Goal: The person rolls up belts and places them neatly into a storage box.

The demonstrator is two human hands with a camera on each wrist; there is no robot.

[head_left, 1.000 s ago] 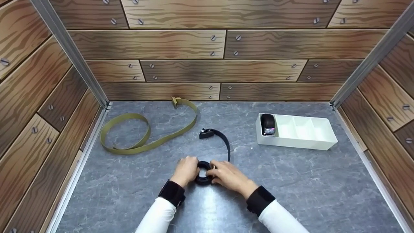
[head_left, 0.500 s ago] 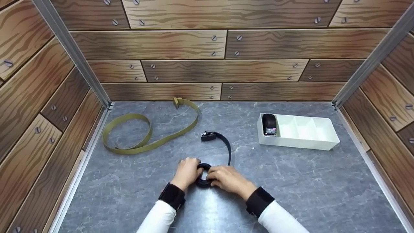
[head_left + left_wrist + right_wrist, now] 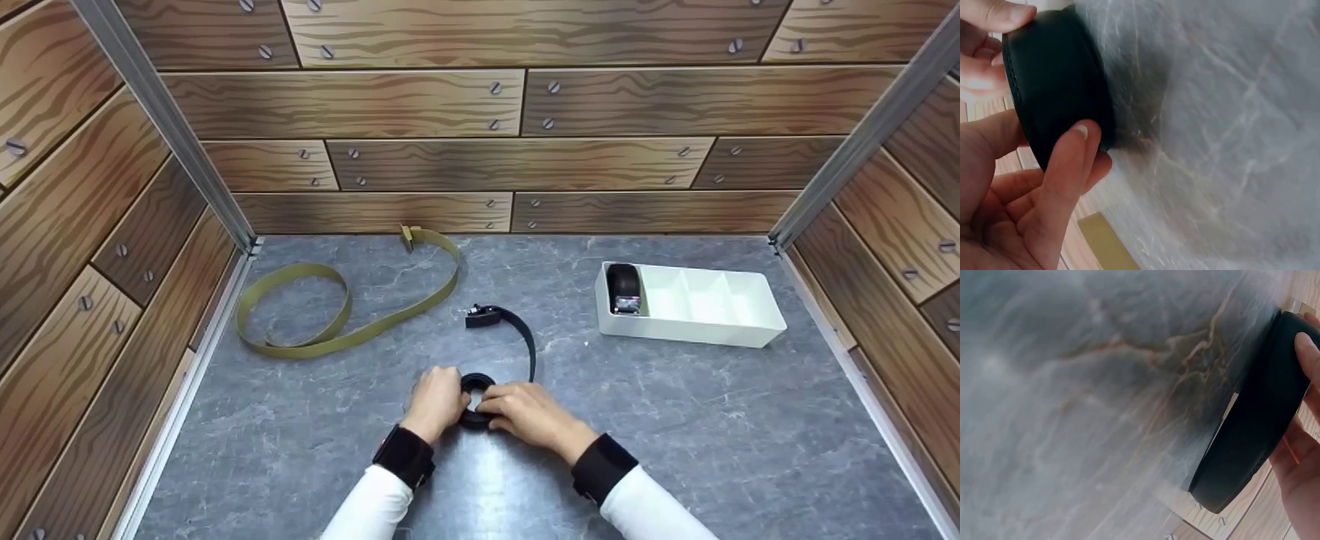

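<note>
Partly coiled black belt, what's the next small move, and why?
I'd probably roll the coil toward the buckle, taking up the loose strap, since left grip and right grip both hold the coil while that strap lies unwound.

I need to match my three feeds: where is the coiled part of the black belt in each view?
Head: coil below centre, between left hand and right hand.
Left wrist: coil at upper left.
Right wrist: coil right of centre, slanting.
Shared landmark: grey marbled tabletop.
</note>
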